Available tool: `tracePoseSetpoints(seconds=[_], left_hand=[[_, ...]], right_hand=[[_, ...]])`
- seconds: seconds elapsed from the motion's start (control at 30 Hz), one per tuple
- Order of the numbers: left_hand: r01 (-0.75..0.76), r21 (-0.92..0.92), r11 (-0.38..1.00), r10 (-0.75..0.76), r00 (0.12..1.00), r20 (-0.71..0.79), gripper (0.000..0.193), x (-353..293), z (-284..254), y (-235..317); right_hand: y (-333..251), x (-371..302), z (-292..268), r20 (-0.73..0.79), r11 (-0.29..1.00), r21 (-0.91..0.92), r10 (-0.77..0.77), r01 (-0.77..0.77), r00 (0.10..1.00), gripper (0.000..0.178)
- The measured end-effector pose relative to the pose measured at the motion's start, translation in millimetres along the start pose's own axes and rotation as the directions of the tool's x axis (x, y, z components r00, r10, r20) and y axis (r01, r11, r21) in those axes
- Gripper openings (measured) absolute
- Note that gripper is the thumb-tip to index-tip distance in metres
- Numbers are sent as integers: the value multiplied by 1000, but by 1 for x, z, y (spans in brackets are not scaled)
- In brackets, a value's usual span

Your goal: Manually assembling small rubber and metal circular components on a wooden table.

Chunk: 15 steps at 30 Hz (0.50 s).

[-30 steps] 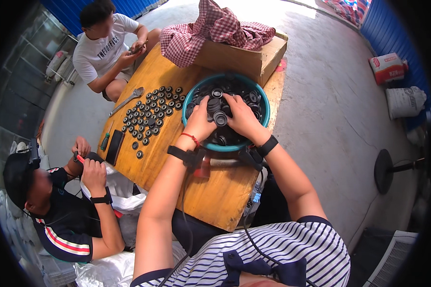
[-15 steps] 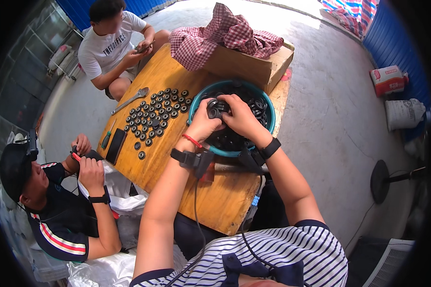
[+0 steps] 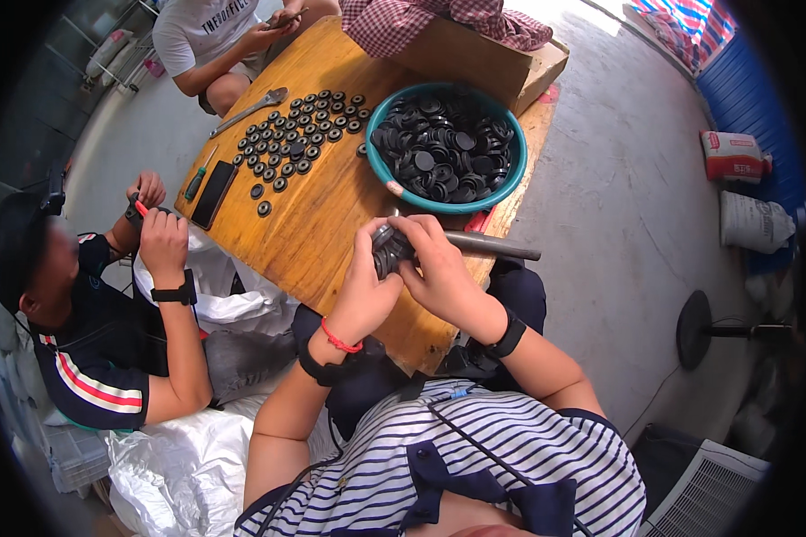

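Note:
My left hand and my right hand are closed together round a handful of black round discs, above the near part of the wooden table. Thumbs and fingers press the discs from both sides; how many there are is hidden. Beyond my hands stands a teal plastic basin heaped with loose black discs. To its left, several black wheels with metal centres lie spread on the tabletop.
A metal pipe lies just right of my hands, overhanging the table edge. An adjustable wrench, green-handled screwdriver and black phone lie left. A cardboard box is behind the basin. Two people sit at the left.
Both hands have come out of the basin toward me, carrying the black discs to the table's near side. My view has tipped downward, showing more of the basin's contents.

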<state>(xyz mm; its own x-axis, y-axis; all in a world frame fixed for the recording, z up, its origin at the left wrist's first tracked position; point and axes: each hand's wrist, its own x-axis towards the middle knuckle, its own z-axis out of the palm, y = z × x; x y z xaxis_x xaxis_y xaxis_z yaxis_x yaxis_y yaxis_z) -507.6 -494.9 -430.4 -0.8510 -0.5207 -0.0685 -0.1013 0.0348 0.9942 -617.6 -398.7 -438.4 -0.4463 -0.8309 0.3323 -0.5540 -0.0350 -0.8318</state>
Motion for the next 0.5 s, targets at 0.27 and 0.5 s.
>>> tracePoseSetpoints(seconds=[0.27, 0.5], left_hand=[[176, -19, 984, -176, 984, -25, 62, -48, 0, -105], [80, 196, 977, -71, 996, -54, 59, -51, 8, -119]], right_hand=[[54, -71, 63, 104, 990, 77, 111, -120, 988, 52], [61, -84, 57, 73, 971, -70, 233, -228, 970, 48]])
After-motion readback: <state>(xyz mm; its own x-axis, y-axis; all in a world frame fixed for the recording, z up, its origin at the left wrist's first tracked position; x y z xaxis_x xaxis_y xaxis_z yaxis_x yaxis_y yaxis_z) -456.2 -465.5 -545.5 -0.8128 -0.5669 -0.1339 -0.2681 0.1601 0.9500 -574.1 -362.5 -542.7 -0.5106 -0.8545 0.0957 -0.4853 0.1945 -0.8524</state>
